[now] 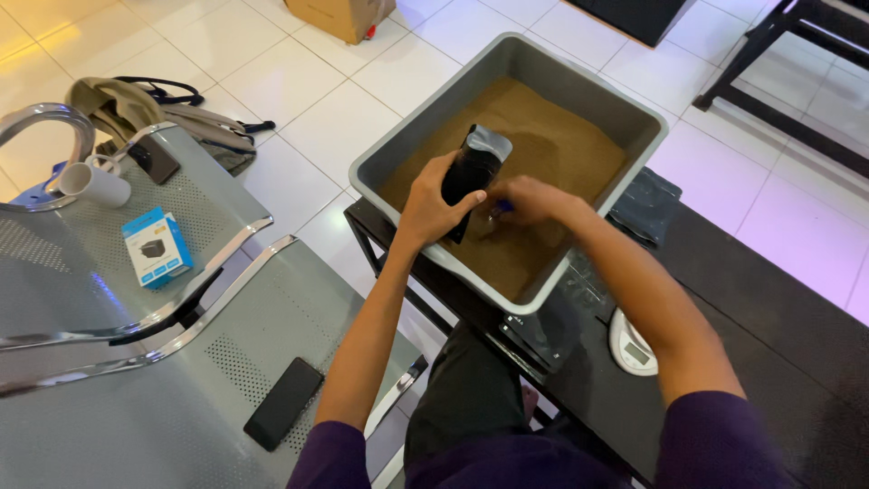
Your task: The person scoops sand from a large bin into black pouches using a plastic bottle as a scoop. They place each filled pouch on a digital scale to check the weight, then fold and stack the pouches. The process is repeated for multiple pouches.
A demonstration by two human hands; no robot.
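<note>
Left hand: the left hand [433,206] is wrapped around the black pouch [472,172], fingers closed on its lower body, so that the pouch is kept upright with its mouth turned up.
Right hand: the right hand [532,201] is closed around a small blue scoop handle [501,207], only partly seen; the grip is tight enough that the tool's shape cannot be told.
Hands together: the two hands are held close, nearly touching, just beside the pouch, so that little brown material would be dropped between scoop and opening.
Pouch: it is held above the brown granular material [534,145], inside the tray, so spills would fall back in.
Tray: the grey plastic tray [516,50] is set under both hands on a dark table [769,299], tilted slightly off the table's edge toward the person.
Right of the right forearm: a small white scale [634,346] is placed within reach, with flat dark pouches [644,206] lying beyond it.
Left of the left arm: a metal bench [208,362] carries a black phone [283,403], a blue box [156,246] and a white mug [92,184], all well apart from the hands.
Farther left: a tan bag [136,104] is left on the tiled floor.
</note>
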